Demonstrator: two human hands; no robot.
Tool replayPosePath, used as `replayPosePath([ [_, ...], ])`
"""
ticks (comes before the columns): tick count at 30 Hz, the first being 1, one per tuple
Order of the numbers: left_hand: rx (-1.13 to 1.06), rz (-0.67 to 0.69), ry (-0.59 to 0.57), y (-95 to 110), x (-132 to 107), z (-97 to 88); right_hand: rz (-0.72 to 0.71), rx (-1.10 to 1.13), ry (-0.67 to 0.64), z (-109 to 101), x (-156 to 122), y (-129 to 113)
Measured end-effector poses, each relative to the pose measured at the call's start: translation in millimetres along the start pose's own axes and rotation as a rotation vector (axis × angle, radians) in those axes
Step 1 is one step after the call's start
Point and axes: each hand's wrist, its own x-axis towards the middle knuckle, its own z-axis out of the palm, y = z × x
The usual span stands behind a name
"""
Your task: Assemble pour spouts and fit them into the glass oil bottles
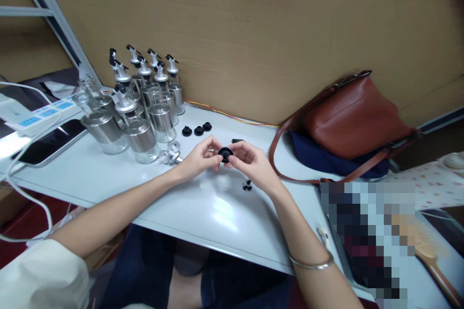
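Between both hands, just above the white table [170, 212], is a black round stopper [225, 154], its dished face turned toward me. My left hand [203, 158] pinches its left edge with thumb and fingers. On the opposite edge, my right hand [252, 161] grips it the same way. Three similar black stoppers [198, 130] lie in a row beyond my left hand. Silver pourer tops [170, 153] rest beside my left fingers. Several tiny black pieces [247, 186] lie under my right hand, and a dark part [238, 141] is partly hidden behind it.
Several glass oil bottles with steel bands [139, 137] stand at the left, many with pourer spouts. A phone [54, 142], white cable [27, 188] and power strip [43, 113] lie farther left. On the right are a brown leather bag [355, 116], an earphone [322, 236] and a wooden-handled brush [431, 260].
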Motion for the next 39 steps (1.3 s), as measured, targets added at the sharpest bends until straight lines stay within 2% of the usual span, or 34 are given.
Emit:
replayPosePath([
  [7, 0.048, -0.037, 0.019, -1.3, -1.8, 1.6, 0.025, -0.025, -0.035, 2.7, -1.1, -0.5],
  [25, 0.09, -0.1, 0.041, 4.6, -2.8, 6.8, -0.033, -0.121, -0.031, 4.9, -3.2, -2.1],
  [39, 0.173, -0.075, 0.054, 7.0, -4.1, 6.8, -0.031, -0.15, -0.033, 5.0, -4.9, -6.3],
])
